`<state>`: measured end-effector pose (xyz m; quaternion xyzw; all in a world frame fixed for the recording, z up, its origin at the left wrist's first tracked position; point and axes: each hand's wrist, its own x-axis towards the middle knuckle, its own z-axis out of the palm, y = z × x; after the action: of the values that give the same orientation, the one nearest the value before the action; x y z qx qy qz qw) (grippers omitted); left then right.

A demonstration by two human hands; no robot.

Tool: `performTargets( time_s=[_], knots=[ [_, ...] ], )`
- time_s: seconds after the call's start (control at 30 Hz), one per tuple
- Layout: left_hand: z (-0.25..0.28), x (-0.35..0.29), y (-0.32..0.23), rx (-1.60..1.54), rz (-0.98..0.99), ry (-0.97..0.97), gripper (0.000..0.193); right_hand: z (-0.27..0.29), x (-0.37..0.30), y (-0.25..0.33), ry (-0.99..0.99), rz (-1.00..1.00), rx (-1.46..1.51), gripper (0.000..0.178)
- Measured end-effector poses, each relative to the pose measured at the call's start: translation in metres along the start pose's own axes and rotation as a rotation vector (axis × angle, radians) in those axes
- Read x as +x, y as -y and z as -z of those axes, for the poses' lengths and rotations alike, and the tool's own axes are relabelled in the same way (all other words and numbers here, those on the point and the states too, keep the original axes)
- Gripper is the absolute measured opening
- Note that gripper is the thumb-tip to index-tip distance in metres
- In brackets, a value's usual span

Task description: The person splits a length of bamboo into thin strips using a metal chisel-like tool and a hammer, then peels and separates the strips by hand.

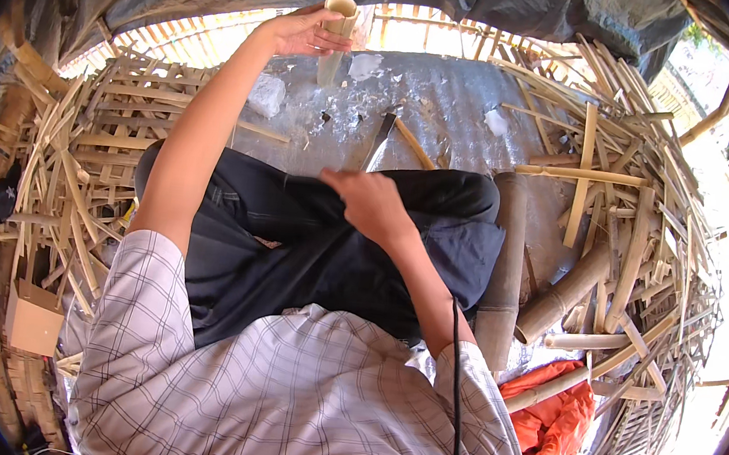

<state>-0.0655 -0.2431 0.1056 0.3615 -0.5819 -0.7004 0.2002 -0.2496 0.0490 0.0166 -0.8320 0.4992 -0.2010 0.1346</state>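
Observation:
My left hand [305,35], its arm stretched far forward, is closed round a pale bamboo tube [340,22]. The tube stands upright with its round open mouth at the top. Over my crossed legs in dark trousers [290,255] hovers my right hand [371,206], its fingertips smeared by motion. Whether it holds anything cannot be made out. Just beyond it, a dark-bladed knife [382,136] lies on the grey metal sheet [449,94], and a thin bamboo stick [414,144] rests beside the blade.
Split bamboo strips heap up on the right [644,186], with a woven bamboo pile [120,104] on the left. A thick bamboo pole [503,269] lies by my right knee. Orange cloth [553,416] and a cardboard box [32,317] sit nearer. A black cable [457,388] crosses my right arm.

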Motion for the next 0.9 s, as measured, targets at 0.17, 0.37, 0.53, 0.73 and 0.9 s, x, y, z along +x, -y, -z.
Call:
performTargets(
  time_s=[0.17,0.37,0.53,0.73,0.9],
  knots=[
    [0.003,-0.004,-0.007,-0.060,-0.079,-0.058,0.061,-0.137,-0.019,-0.003,0.304,0.317,0.051,0.028],
    [0.002,-0.020,0.014,-0.066,-0.116,-0.049,0.059,-0.190,-0.011,-0.008,0.438,0.097,0.125,0.032],
    [-0.013,-0.014,0.011,0.038,-0.114,-0.020,0.068,-0.222,-0.016,-0.021,0.635,-0.001,0.148,0.037],
    [-0.026,-0.020,0.004,0.014,-0.214,-0.084,0.071,-0.201,-0.015,-0.046,0.639,0.231,0.303,0.033],
    [-0.041,-0.055,-0.015,0.013,-0.283,-0.236,0.069,-0.049,0.023,-0.007,0.690,0.196,0.335,0.023]
  ],
)
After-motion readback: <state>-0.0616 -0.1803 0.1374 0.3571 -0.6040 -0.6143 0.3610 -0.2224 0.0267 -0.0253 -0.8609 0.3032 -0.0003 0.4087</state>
